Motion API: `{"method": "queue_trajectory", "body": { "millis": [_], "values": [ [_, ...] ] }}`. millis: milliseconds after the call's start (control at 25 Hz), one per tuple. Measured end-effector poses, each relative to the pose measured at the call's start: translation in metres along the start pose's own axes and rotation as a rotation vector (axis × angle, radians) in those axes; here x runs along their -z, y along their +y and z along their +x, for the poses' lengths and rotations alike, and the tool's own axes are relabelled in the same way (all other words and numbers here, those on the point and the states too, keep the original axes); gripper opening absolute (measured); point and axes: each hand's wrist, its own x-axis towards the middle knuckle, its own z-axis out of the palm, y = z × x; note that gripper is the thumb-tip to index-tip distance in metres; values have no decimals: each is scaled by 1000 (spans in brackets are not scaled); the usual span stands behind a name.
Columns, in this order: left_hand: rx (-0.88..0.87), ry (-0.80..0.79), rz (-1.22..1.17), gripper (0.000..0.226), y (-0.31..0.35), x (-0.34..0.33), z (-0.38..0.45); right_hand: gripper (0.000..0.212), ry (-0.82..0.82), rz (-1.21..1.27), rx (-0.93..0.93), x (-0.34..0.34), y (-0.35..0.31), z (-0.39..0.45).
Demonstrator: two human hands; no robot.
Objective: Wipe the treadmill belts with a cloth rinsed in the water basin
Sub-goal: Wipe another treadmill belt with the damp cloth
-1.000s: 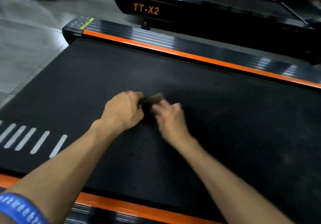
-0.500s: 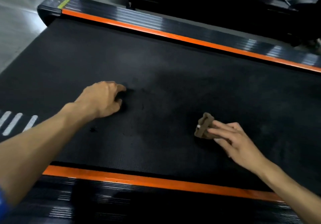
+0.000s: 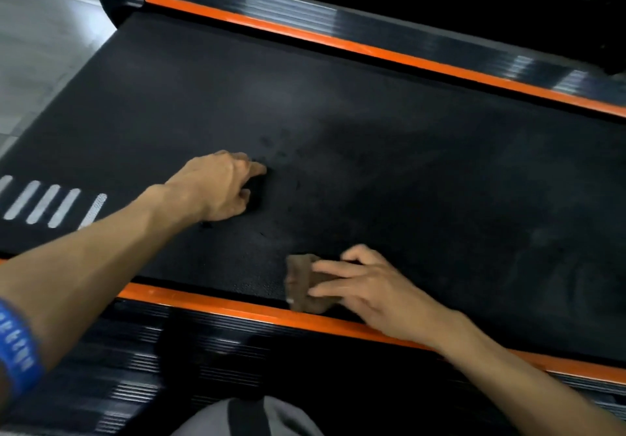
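Compared with half a second before, the brown cloth [image 3: 306,283] had been drawn from the middle of the belt [image 3: 406,164] down to its near edge, and in the lower centre of the frame it was seen just touching the orange strip [image 3: 220,307]. Half a second earlier again, both hands had been together at the centre. From this it was judged that one wiping stroke toward the body was nearly completed and that another strip of the belt was to be taken next. The water basin was not seen in the frame.

The right hand [image 3: 376,293] was laid over the cloth with the fingers [image 3: 335,268] straight and spread, so the cloth was pressed flat and not gripped. The left hand [image 3: 220,186] was rested on the belt at the centre left, its arm stretched from the lower left corner; its fingers were curled loosely and the index finger was pointed forward. Nothing could be made out in this hand, though the dark area under it was unclear.
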Motion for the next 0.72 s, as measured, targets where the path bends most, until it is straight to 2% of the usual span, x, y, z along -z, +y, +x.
{"method": "queue_trajectory", "body": {
  "millis": [160, 240, 360, 520, 640, 720],
  "values": [
    [-25, 38, -15, 56, 0, 0, 10, 31, 72, 43, -269, 41, 47, -114],
    [-27, 56, -25, 55, -1, -2, 11, 32, 79, 85, -341, 49, 56, -138],
    [-53, 44, -22, 54, -4, -6, 8, 34, 90, 46, -300, 40, 53, -120],
    [-47, 52, -11, 54, -2, -9, 8, 39, 195, -3, -180, 9, 22, -46],
    [-145, 98, 38, 53, 20, -8, 12, 47, 199, 26, -185, -10, -5, -7],
    [-243, 129, 19, 52, 45, -5, 19, 49, 192, 61, -226, -4, -1, -19]
  ]
}}
